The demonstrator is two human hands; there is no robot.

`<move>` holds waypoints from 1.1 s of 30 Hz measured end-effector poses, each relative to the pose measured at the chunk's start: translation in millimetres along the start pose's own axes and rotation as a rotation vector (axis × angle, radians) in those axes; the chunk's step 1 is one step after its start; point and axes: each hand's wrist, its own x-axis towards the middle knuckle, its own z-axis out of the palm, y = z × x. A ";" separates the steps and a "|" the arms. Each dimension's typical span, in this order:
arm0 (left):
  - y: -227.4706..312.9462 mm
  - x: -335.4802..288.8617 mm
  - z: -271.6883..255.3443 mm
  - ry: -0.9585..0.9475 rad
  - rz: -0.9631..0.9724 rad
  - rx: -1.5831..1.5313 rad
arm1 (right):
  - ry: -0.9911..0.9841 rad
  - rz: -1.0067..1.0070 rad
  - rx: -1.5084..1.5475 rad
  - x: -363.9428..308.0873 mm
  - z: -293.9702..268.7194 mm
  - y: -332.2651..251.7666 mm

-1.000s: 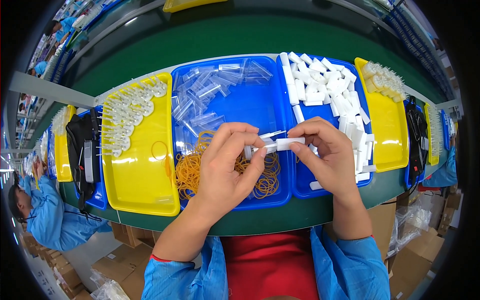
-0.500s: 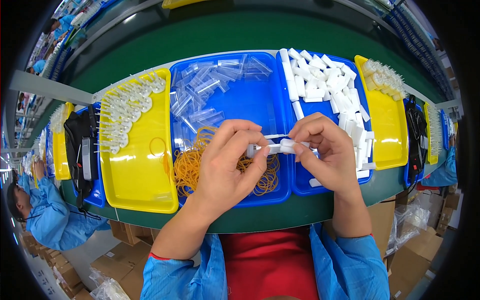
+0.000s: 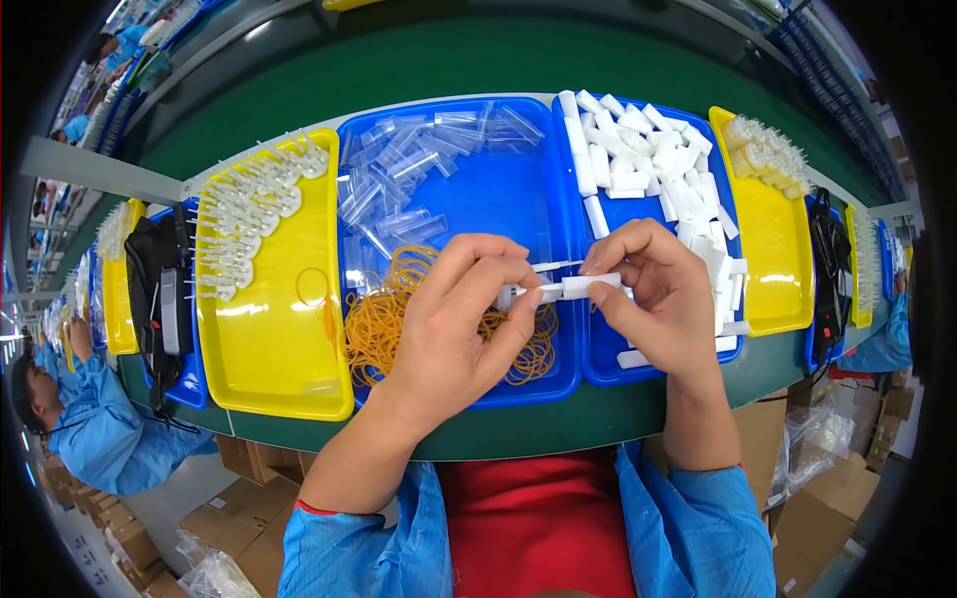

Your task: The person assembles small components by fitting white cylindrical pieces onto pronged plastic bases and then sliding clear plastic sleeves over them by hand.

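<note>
Both hands meet over the divide between two blue trays, fingertips close together. My left hand (image 3: 444,334) is closed on a white pronged plastic part (image 3: 550,292); its rounded base lies partly hidden behind the fingers, and its prongs point right. My right hand (image 3: 663,309) pinches a white block (image 3: 588,287) between thumb and fingers. The block's left end meets one prong, in line with it; whether the prong is inside cannot be made out. A second thin prong runs above, touching or close to my right fingertips.
The left blue tray (image 3: 498,214) holds clear tubes (image 3: 399,179) and orange rubber bands (image 3: 374,334). White blocks (image 3: 638,149) fill the right one. Yellow trays (image 3: 274,354) with pronged parts (image 3: 254,214) flank them. A co-worker (image 3: 110,429) sits far left.
The white block looked squeezed and lumpy half a second ago; now it lies straighter, lined up with the prong. Both hands stay in nearly the same place.
</note>
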 end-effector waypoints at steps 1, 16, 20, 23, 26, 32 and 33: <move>-0.4 0.0 0.0 0.000 -0.001 -0.001 | 0.025 0.037 0.043 -0.1 0.0 -0.7; -0.3 -0.9 0.0 0.004 -0.028 0.007 | 0.073 -0.124 0.038 1.7 12.8 5.5; -2.7 -1.1 -1.2 -0.016 0.018 0.000 | 0.053 -0.144 0.002 1.6 13.4 4.9; -2.8 -2.5 -1.0 -0.039 -0.003 -0.041 | 0.076 -0.123 -0.018 2.4 14.6 4.1; -5.5 -6.6 -1.4 -0.077 -0.048 -0.155 | 0.101 -0.146 -0.004 2.0 14.0 5.5; -9.4 -6.2 0.8 -0.160 -0.042 -0.274 | 0.131 -0.158 -0.074 0.3 13.0 2.7; -8.7 -5.9 1.1 -0.173 -0.030 -0.260 | 0.116 -0.193 -0.132 0.5 11.3 3.2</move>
